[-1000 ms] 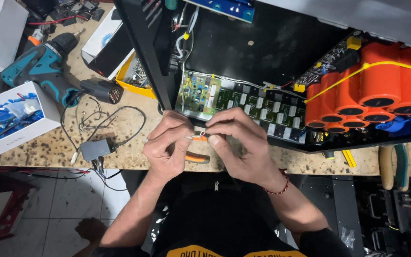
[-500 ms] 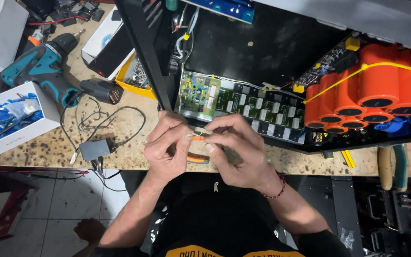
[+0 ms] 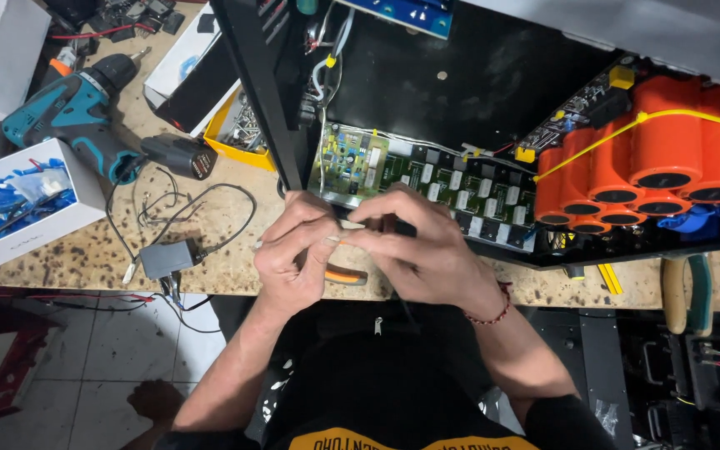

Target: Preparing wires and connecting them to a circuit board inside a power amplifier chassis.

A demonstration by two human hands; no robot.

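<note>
At the near edge of the worktop [image 3: 210,258] we hold our hands together, left hand [image 3: 297,250] and right hand [image 3: 418,250] both pinching a small pale piece [image 3: 352,225] between fingertips; it lies crosswise, equally near both, just before the circuit board [image 3: 427,179].

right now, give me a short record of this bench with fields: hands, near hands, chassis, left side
hands: left hand and right hand meet, fingers pinching a small pale piece I cannot identify
near hands: orange-handled tool on the bench below them
chassis: open black case with green circuit board and orange capacitors
left side: teal cordless drill, white box of blue parts
</note>
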